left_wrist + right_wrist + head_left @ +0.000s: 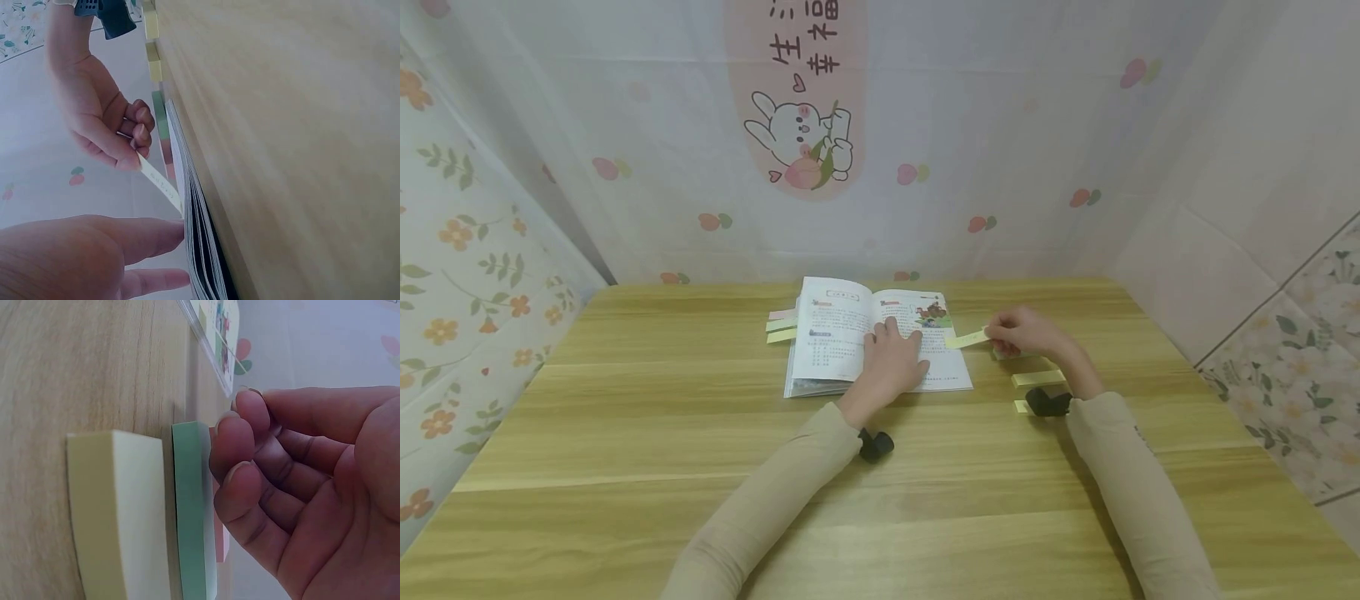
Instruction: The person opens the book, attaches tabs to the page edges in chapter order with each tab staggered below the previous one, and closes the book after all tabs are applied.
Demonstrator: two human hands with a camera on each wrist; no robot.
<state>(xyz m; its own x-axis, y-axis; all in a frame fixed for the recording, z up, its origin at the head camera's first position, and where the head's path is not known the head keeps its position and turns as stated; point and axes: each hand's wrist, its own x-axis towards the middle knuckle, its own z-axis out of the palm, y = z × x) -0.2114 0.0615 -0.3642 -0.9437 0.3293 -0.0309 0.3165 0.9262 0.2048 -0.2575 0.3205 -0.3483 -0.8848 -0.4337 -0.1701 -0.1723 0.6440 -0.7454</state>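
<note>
An open book (831, 333) with printed text and a colour picture lies on the table. My left hand (891, 364) rests on its right page, fingers spread fairly straight. Just right of the book, my right hand (1022, 329) pinches a pale yellow sticky note strip (967, 339) between thumb and fingertips. The strip's far end reaches over the right page's edge; faint writing shows on it in the left wrist view. Below the right hand are sticky note pads: a yellow one (137, 512), a green one (189, 506) and a pink one (220, 537), partly behind the fingers.
Pink, green and yellow tabs (781, 337) stick out from the book's left side. A further yellow pad (1021, 407) lies partly hidden under the right wrist's black camera (1048, 402). A patterned curtain (940, 167) hangs behind the wooden table (625, 400).
</note>
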